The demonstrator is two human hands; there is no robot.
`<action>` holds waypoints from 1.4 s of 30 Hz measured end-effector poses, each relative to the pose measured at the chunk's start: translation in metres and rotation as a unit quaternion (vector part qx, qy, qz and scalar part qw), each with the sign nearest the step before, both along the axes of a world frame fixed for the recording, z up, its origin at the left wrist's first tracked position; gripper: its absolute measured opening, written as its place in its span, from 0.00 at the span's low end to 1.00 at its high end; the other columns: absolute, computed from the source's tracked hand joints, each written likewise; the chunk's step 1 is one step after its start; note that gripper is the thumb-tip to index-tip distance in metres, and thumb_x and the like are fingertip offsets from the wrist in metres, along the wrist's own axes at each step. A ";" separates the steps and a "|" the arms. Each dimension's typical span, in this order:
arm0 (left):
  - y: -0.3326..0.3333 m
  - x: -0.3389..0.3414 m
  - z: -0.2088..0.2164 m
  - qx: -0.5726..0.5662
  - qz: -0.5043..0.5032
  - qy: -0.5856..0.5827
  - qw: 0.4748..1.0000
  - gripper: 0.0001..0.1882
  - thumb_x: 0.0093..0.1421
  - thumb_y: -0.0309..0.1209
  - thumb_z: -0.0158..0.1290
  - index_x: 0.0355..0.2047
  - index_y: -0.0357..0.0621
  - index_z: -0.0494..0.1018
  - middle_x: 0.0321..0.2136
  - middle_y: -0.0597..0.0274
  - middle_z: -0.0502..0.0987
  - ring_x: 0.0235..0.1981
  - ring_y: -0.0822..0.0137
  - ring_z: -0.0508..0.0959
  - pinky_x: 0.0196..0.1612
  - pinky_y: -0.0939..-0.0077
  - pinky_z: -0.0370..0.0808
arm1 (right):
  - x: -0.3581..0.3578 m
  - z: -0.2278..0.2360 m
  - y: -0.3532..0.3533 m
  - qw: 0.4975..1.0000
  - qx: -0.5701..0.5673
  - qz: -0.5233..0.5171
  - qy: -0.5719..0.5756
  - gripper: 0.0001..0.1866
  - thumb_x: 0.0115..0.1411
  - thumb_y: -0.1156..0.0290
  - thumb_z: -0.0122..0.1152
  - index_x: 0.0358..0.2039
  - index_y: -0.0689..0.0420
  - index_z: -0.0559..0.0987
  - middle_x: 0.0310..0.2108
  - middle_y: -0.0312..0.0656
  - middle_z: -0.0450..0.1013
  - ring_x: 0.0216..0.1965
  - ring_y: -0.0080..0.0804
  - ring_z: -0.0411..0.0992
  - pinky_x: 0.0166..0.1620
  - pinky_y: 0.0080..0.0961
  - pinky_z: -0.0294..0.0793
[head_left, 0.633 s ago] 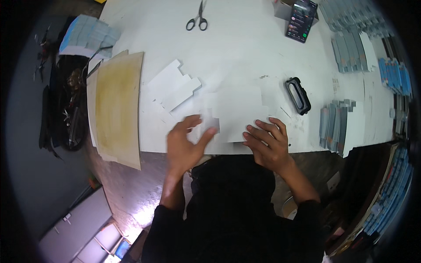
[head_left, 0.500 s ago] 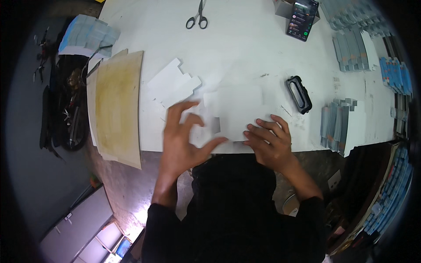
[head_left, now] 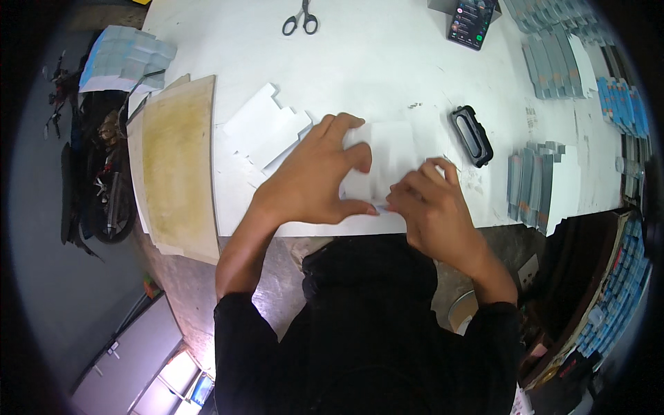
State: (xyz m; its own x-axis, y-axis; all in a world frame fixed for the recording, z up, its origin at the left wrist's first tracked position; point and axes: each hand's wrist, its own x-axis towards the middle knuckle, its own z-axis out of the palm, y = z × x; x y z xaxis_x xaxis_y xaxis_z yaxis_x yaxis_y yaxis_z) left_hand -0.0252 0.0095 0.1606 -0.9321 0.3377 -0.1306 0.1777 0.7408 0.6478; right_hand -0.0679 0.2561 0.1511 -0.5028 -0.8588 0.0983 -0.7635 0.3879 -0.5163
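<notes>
A white carton blank (head_left: 393, 149) lies on the table in front of me, partly folded and partly covered by my hands. My left hand (head_left: 315, 173) curves round its left side, the thumb at the near edge and the index finger near the far left corner. At the near right edge, the bent fingers of my right hand (head_left: 432, 204) pinch the card, the fingertips close to my left thumb. Another flat white carton blank (head_left: 266, 128), with a stepped outline, lies to the left, partly behind my left hand.
A yellowed board stack (head_left: 178, 162) lies along the left edge. Scissors (head_left: 301, 24) lie at the back, and a phone (head_left: 472, 21) leans on a grey box. To the right are a black oblong case (head_left: 472, 136) and stacks of folded grey-blue cartons (head_left: 532, 183).
My left hand has moved right and onto the carton blank, its fingers closing round the side. My right fingers have curled at the near edge. The view has shifted slightly.
</notes>
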 end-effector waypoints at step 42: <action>0.032 -0.015 0.023 -0.233 0.096 -0.053 0.966 0.70 0.34 0.50 0.80 0.76 0.56 0.51 0.75 0.40 0.49 0.77 0.38 0.43 0.75 0.32 0.41 | -0.118 -0.071 0.050 0.909 -0.056 -0.396 0.121 0.34 0.56 0.67 0.73 0.62 0.59 0.73 0.61 0.53 0.71 0.65 0.50 0.66 0.66 0.52 0.62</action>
State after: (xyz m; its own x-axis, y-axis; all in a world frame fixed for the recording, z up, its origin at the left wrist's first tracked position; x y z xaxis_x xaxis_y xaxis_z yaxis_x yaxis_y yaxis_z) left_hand -0.0397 0.0411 0.1837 -0.9447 0.0420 -0.3253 -0.0403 0.9694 0.2421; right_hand -0.1855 0.3058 0.0805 -0.9106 -0.2154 0.3526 -0.3645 0.8206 -0.4401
